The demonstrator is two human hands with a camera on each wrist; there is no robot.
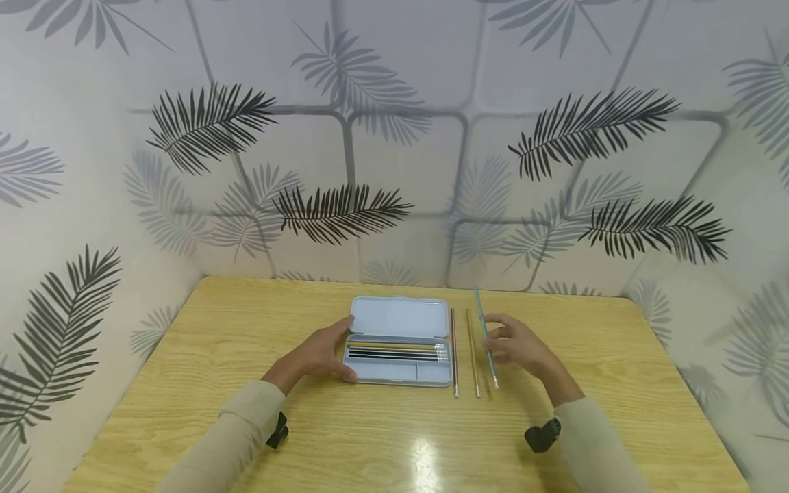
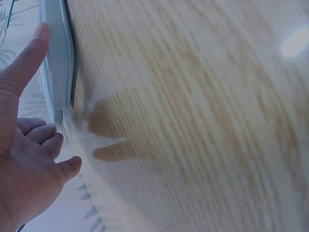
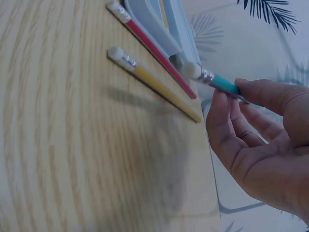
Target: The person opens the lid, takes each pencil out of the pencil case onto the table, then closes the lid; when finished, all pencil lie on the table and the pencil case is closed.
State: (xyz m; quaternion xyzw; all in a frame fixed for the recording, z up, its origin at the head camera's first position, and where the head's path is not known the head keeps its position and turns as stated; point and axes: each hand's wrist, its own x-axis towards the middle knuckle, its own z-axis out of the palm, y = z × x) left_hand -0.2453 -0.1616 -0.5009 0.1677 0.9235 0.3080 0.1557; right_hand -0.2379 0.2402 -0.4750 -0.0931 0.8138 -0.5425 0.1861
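A pale blue pencil case [image 1: 379,371] lies on the table with its lid [image 1: 399,316] folded back. Several pencils [image 1: 392,351] lie side by side in its long compartment. My left hand [image 1: 320,350] is at the case's left end, its extended thumb touching the front edge, the other fingers loosely bent behind. To the right of the case, my right hand [image 1: 518,346] pinches a teal pencil [image 3: 224,84] between thumb and fingers, its white eraser end towards me. The teal pencil is tilted, and its eraser end is raised above the table in the right wrist view.
A red pencil [image 1: 454,356] lies right along the case's right side. Beside it, a yellow pencil [image 1: 472,356] lies roughly parallel, eraser end nearest me. The wooden table [image 1: 345,438] ends at a wall [image 1: 407,164] with a leaf pattern.
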